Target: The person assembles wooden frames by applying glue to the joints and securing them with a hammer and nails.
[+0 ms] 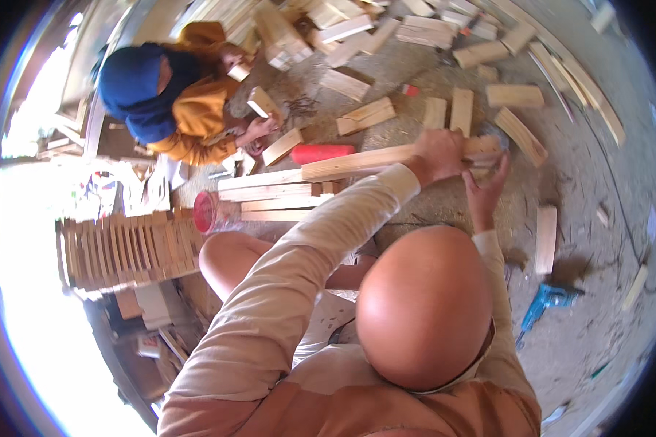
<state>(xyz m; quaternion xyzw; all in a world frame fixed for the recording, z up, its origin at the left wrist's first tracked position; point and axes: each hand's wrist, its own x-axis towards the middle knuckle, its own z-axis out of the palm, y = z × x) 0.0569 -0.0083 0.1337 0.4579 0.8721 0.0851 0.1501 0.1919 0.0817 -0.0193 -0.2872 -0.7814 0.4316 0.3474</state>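
A long pale wooden beam [364, 162] lies crosswise in front of me, over several shorter wooden battens [273, 192]. My left hand [439, 154] is closed around the beam near its right end. At that end my right hand [486, 191] has thumb and fingers spread, just below the wood. I cannot tell whether its fingertips touch the beam. The beam's tip is blurred. Just beyond the beam lies a red cylinder [322, 153].
A co-worker in a blue head covering [135, 91] and orange sleeves holds a wood block [263, 103] at far left. Wood offcuts [366, 116] litter the floor ahead. A blue power drill [544, 303] lies right. Stacked slats [124, 251] and a red tub [205, 211] stand left.
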